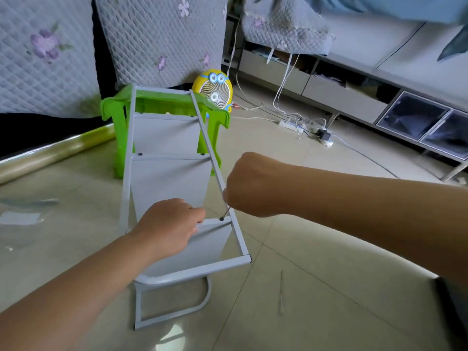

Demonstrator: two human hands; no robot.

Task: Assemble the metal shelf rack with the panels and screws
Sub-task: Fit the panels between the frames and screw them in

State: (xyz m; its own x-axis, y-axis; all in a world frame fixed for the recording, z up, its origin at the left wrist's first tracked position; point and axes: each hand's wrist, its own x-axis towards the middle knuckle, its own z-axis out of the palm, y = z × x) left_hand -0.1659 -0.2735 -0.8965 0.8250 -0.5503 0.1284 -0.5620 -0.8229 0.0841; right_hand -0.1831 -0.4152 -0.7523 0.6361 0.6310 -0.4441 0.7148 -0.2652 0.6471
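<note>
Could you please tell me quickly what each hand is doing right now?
Left hand: closed, gripping the edge of the nearest shelf panel.
Right hand: closed round a thin tool, tip on a screw.

Head view, forward and downward, close

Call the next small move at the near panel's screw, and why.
Probably turn the tool to drive the screw home: the right hand grips a thin tool whose tip sits on the dark screw at the corner of the panel, while the left hand holds its edge.
</note>
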